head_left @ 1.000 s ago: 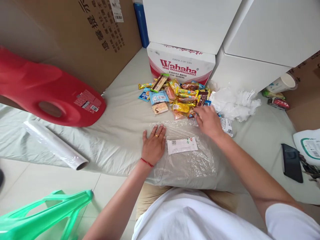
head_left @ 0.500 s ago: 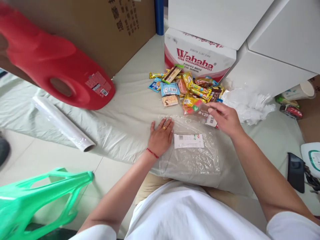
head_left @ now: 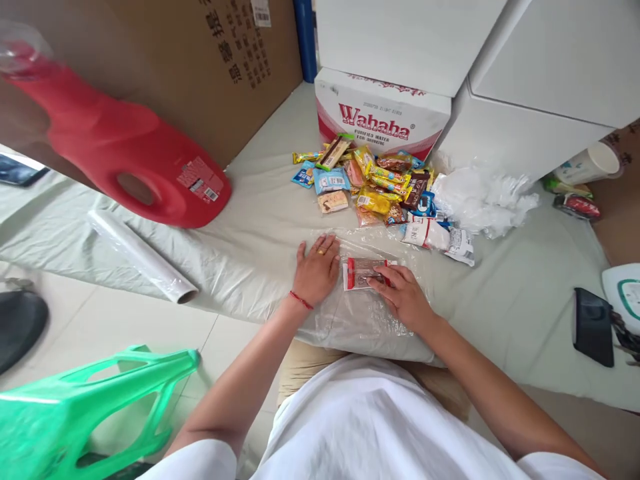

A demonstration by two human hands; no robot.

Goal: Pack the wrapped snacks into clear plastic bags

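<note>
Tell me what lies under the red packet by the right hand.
The red packet lies on a clear plastic sheet over the pale cloth. The right hand covers its right end; anything directly beneath stays hidden.

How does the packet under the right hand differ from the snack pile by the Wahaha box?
The red-and-white packet lies alone and flat on the clear plastic sheet, close to the person; the snack pile is a heap of many overlapping wrappers, farther away against the Wahaha box. The right hand presses the packet, with the left hand flat beside it; no hand touches the pile. Both are sealed snack wrappers.
</note>
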